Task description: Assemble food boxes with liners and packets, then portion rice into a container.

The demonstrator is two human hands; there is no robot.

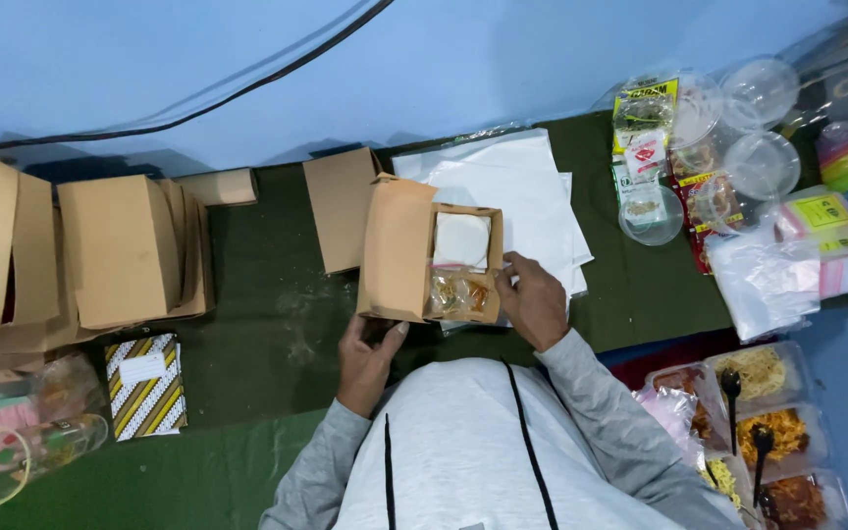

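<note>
An open brown cardboard box (399,250) lies on the dark green mat (257,324) in front of me, its lid folded out to the left. Inside are a white wrapped packet (461,240) and a clear bag of food (455,291). My left hand (367,358) grips the box's near left corner from below. My right hand (532,299) rests at the box's right edge, fingertips touching the rim beside the food bag.
Closed brown boxes (115,250) are stacked at the left, with a patterned packet (146,385) and a clear plastic jar (22,456). White paper sheets (532,201) lie behind the box. Clear cups and lids (758,128), sachets and food trays (768,422) with black spoons sit at the right.
</note>
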